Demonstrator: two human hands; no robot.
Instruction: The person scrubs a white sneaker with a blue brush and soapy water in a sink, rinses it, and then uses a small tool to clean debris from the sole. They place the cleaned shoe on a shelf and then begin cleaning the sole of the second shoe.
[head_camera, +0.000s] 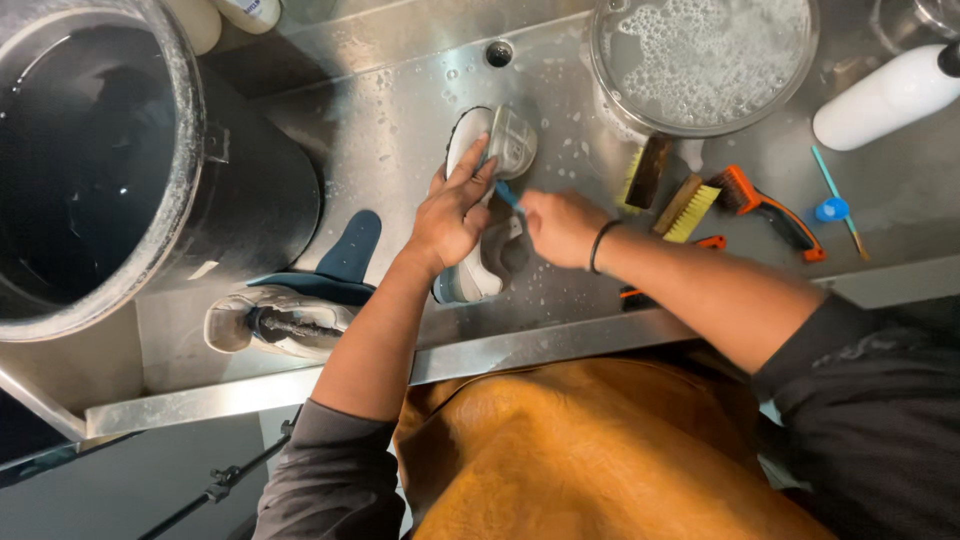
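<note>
One view only, from a camera worn on the person's head. It looks almost straight down over the chest and apron onto a wet steel sink counter (560, 330), whose front edge runs across the lower middle of the frame, slightly tilted. The range is close, at arm's reach: both forearms enter from the bottom and meet near frame centre at a grey shoe (487, 200). A large black pot (250, 200) fills the upper left corner; a soapy basin (705, 60) is cut by the top edge. No second view exists for overlap.
</note>
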